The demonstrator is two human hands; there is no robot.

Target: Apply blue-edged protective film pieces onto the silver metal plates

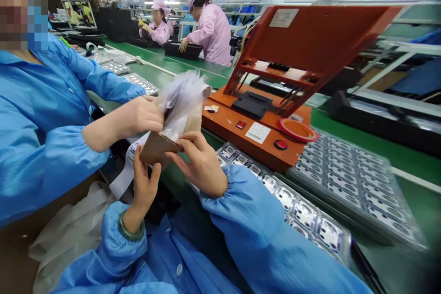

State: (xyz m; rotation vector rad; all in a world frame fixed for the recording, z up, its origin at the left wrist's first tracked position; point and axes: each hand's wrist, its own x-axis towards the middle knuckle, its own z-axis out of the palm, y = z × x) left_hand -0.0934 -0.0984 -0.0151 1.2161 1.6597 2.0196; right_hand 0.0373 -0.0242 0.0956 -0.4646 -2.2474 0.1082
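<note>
- long factory hall under strip lights, green counter (408, 165) running off toward two workers in pink gowns (210, 32) at the far end.
- left hand (146, 183), green bangle at the wrist: fingers closed under a brown kraft carton (159, 148), thumb up its near side.
- right hand (198, 163): fingers clenched in a pinch on the carton's upper edge. carton sits in the air between both hands, above the counter's near edge.
- co-worker's hand (139, 117), reaching in from the left in a blue sleeve, is closed on wispy translucent plastic wrap (181, 98) sticking up from the carton.
- close by: orange press with raised lid (303, 41), red button (280, 144) on its base, ring of orange tape (298, 129), white paper sheet (129, 170) under the left hand.
- risk: three hands share one small carton; one letting go early could drop it onto the blister trays of socket-like parts (354, 188).
- risk: opposing pulls could tear the thin wrap or snag it on the carton's edge.
- risk: the bulky right sleeve lies against the tray strip (282, 197), so a careless elbow shift could knock parts loose or catch the red button.
</note>
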